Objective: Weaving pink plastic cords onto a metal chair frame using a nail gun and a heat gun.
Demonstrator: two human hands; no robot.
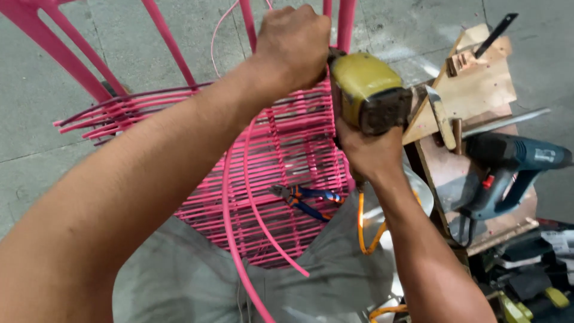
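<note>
My right grip (365,152) is clenched on the yellow stapler (366,90); my left grip (291,45), at its ten o'clock, clutches the pink frame (345,24).

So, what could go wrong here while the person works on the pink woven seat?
The left hand is closed on the pink frame right beside the yellow tool in the right hand; a slip could hurt fingers. The loose pliers on the woven seat might fall. The orange hose could snag.
</note>
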